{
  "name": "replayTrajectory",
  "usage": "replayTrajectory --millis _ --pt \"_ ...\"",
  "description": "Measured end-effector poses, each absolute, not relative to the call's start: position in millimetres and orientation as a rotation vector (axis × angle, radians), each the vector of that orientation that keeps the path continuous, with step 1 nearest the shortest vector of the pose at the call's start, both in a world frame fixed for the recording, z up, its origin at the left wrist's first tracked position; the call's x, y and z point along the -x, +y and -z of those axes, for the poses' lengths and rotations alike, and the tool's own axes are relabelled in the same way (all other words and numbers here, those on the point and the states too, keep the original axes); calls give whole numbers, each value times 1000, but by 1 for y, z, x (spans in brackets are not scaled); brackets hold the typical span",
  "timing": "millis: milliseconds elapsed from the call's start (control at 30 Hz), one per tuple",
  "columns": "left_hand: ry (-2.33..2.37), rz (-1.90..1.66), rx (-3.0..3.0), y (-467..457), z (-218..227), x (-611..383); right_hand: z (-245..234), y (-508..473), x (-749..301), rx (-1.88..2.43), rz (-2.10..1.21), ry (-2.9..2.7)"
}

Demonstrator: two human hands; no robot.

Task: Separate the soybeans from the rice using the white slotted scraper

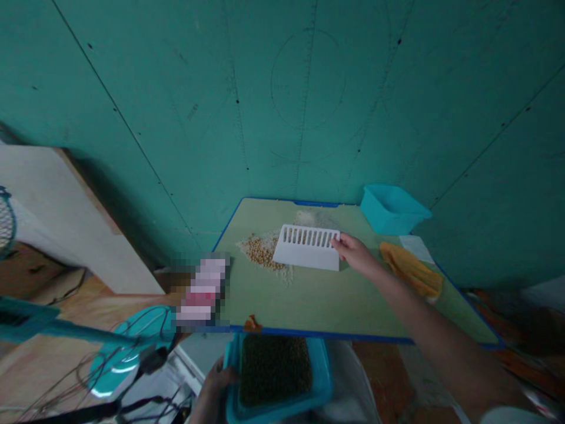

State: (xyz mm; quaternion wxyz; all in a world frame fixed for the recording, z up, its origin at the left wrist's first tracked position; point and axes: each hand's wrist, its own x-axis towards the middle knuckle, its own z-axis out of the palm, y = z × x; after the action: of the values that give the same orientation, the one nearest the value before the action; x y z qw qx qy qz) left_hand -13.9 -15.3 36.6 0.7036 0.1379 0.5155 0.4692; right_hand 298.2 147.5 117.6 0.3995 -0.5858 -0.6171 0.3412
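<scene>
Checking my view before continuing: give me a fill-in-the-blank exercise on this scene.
1. The right hand holds a slotted tool coloured ____.
2. The hand holding the lower tub is the person's ____ one.
3. The cloth lies toward the ____ side of the table.
Missing words: white; left; right.

One head-worn camera looks forward and down, from close by, across a table (309,309) to a wall (282,118).
</scene>
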Motion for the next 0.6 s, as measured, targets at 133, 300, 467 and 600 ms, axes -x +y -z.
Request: replayTrajectory --millis 133,300,467,600 --pt "1180 -1032 -272 -13 -39 14 -120 142 -297 1464 -881 -1599" --pt "1172 -1024 -271 -12 -44 10 -121 143 -294 1446 -868 -1616" --pt "1171 -1021 -284 -10 -38 9 -117 150 -282 1409 -873 -1646" --pt "1186 -1024 -357 -10 -34 16 -116 155 -265 1351 -909 -1698"
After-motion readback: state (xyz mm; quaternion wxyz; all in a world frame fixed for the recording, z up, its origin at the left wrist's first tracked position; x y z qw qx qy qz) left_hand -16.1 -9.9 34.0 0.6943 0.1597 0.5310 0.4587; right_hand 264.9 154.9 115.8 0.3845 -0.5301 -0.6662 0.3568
